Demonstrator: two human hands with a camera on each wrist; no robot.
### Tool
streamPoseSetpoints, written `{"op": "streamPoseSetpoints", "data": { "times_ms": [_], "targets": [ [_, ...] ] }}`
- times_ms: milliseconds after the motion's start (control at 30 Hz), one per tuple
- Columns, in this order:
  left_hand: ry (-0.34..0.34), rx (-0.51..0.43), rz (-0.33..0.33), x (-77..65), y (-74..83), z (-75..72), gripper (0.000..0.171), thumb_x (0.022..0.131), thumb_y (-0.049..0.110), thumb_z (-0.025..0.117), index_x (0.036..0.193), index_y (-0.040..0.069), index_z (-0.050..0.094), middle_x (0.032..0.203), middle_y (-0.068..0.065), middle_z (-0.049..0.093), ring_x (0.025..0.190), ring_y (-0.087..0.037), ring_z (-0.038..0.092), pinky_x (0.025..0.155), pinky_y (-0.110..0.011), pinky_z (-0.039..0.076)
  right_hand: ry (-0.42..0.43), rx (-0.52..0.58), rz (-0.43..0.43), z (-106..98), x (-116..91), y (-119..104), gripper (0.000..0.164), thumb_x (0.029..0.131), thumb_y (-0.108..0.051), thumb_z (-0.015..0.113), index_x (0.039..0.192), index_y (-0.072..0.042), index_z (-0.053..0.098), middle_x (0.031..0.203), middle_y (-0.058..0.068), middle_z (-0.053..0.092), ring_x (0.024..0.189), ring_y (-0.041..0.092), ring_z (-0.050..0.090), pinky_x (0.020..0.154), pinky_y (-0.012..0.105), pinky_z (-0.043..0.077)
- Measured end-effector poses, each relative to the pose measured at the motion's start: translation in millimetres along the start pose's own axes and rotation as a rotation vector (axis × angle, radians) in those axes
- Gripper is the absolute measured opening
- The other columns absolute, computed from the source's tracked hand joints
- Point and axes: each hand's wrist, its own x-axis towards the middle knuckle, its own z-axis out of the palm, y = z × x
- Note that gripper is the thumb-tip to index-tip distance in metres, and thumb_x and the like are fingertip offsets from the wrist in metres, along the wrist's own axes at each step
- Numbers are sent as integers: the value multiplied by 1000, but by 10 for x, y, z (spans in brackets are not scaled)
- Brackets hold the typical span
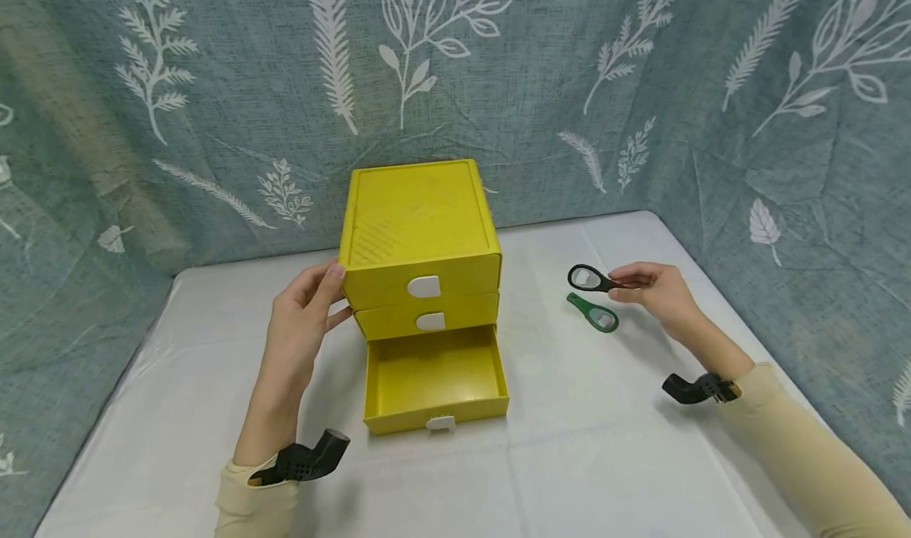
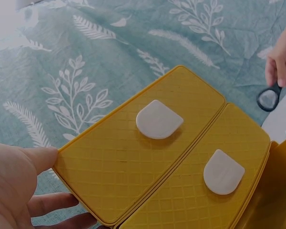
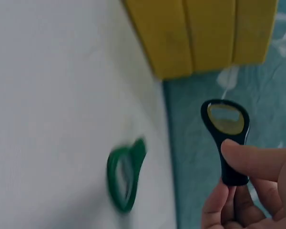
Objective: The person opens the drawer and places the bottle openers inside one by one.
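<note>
My right hand (image 1: 658,293) holds a black magnifying glass (image 1: 587,278) by its handle, thumb on one face and fingers behind it. In the right wrist view its lens end (image 3: 225,118) points up. On the white cloth close by lies a green magnifying glass (image 1: 594,313). A yellow drawer cabinet (image 1: 420,214) stands left of them, its bottom drawer (image 1: 436,415) pulled out and empty. My left hand (image 1: 302,308) rests against the cabinet's left side, thumb at the upper front corner and the other fingers spread lower, partly hidden behind the edge in the left wrist view.
The two upper drawers are closed and carry white tabs (image 1: 424,286). A white cloth (image 1: 569,459) covers the table. Blue-green curtains (image 1: 527,126) with white leaf prints hang behind and at both sides, close to the cabinet's back.
</note>
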Motion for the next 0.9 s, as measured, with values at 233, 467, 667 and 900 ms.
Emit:
{"op": "streamPoseSetpoints", "data": {
  "times_ms": [233, 467, 667, 900],
  "targets": [
    [-1, 5, 7, 4, -1, -3, 61, 98, 49, 53, 143, 8, 51, 133, -11, 53, 116, -21, 55, 92, -36, 52, -48, 167, -33, 258, -254, -392, 36, 83, -3, 80, 113, 10, 66, 97, 3, 71, 90, 16, 66, 81, 24, 54],
    [-1, -1, -4, -1, 1, 9, 60, 98, 48, 53, 143, 7, 51, 132, -11, 53, 115, -21, 55, 92, -35, 52, -115, 211, -25, 431, -423, -651, 29, 80, -2, 81, 106, 5, 69, 93, 6, 70, 84, 20, 64, 75, 27, 54],
    [-3, 16, 1, 10, 13, 14, 60, 98, 49, 53, 141, 8, 52, 130, -10, 54, 114, -21, 55, 91, -34, 52, -189, 226, -9, 742, -541, -796, 31, 78, -1, 83, 106, 5, 70, 97, 12, 68, 86, 25, 63, 79, 32, 55],
    [-3, 5, -9, 16, 9, 5, 60, 97, 51, 55, 139, 9, 54, 129, -10, 55, 114, -21, 55, 88, -30, 53, -326, 187, -29, 1318, -626, -848, 22, 79, -2, 82, 99, -2, 73, 98, 12, 68, 88, 26, 63, 76, 33, 57]
  ]
}}
